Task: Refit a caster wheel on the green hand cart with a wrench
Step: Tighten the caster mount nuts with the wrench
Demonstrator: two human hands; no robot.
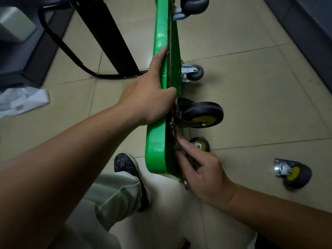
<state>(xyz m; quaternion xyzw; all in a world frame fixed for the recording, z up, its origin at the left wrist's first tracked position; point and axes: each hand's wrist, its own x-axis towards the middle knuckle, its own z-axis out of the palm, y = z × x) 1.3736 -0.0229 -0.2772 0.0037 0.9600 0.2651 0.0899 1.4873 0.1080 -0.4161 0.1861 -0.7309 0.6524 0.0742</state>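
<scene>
Tiled floor (251, 87), beige, dim light. Far left: crumpled white paper (19, 101); next to it a black frame (111, 42) standing on the tiles.

Left hand (149, 97) grips the cart (159, 33), which is tipped up on its long edge. Fingers lie over the green rim and the thumb hooks round toward the underside. Judgement: the deck is stiff and fairly heavy and wants to topple, so the rim is the right place to steady it. The green face looks smooth and possibly slick.

Caster wheel (203, 114), black tyre with a yellow hub, sits on its bracket against the underside, just right of the left thumb. Judgement: rubber and steel, rigid, swivels freely; hold it by the plate, not the tyre.

Right hand (203, 169), below the wheel, has its fingers curled close around a metal tool at the mounting plate, probably the wrench (186, 184), though it is mostly hidden.

Far right: a loose caster (294, 174) lies on the tiles, well apart.
</scene>
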